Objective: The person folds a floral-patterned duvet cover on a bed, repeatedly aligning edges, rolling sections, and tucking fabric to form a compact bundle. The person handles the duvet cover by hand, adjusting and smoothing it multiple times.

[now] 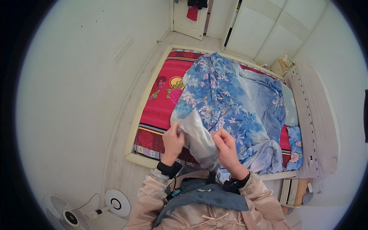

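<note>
Pale grey-blue fabric [198,135] is stretched between my two hands over the near side of the bed. My left hand [174,141] grips its left edge, and my right hand [225,146] pinches its right edge. Beyond them a blue floral quilt [212,86] lies rumpled across a red patterned bed sheet [156,110]. Whether the held fabric is part of that quilt, I cannot tell. A pale pillow [289,105] with flowers and a crumpled blue floral cloth [295,148] lie near the headboard.
The padded headboard [313,120] stands at the right, with a nightstand [296,191] nearer me. A fan [70,217] with a round white base [117,202] is at the lower left. Sliding wardrobe doors [253,26] and a door [189,23] hung with clothes are beyond the bed.
</note>
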Tool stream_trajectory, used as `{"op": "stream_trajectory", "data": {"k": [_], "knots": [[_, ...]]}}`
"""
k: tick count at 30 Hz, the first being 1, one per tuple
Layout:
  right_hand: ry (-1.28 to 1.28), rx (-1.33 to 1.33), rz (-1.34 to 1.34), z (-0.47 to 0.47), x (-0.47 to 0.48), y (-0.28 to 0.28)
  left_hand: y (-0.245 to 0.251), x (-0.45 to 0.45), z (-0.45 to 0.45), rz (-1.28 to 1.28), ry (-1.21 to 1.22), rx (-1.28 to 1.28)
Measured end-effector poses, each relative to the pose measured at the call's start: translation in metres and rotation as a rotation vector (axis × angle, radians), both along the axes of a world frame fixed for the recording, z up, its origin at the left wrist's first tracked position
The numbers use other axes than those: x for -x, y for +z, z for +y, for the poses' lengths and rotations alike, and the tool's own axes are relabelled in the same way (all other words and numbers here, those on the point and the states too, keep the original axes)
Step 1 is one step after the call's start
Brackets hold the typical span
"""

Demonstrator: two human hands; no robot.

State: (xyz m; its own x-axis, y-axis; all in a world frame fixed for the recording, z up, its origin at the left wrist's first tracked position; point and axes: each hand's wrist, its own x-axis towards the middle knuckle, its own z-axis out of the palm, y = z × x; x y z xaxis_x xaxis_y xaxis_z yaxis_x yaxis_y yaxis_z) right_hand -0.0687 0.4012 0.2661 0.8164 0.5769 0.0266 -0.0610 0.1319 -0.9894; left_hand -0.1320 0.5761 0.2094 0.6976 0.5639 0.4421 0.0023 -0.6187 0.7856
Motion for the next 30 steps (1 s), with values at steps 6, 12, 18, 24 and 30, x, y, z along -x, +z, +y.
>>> {"op": "stream_trajectory", "data": {"k": [6, 12, 18, 24, 30], "knots": [[0.191, 0.179, -0.177, -0.003, 0.005, 0.012, 0.011, 0.002, -0.030, 0.014, -0.070, 0.171], [-0.005, 0.367, -0.704, -0.003, -0.009, -0.002, 0.008, -0.011, -0.041, -0.116, -0.337, 0.526], [-0.087, 0.387, -0.394, -0.019, -0.024, 0.004, 0.017, -0.015, -0.038, 0.111, -0.336, 0.394], [-0.099, -0.134, 0.123, -0.025, -0.023, 0.007, -0.003, -0.037, -0.037, -0.289, -0.561, 0.627], [-0.303, -0.191, 0.062, -0.054, -0.044, 0.012, 0.009, -0.024, -0.031, 0.237, -0.527, 0.373]]}}
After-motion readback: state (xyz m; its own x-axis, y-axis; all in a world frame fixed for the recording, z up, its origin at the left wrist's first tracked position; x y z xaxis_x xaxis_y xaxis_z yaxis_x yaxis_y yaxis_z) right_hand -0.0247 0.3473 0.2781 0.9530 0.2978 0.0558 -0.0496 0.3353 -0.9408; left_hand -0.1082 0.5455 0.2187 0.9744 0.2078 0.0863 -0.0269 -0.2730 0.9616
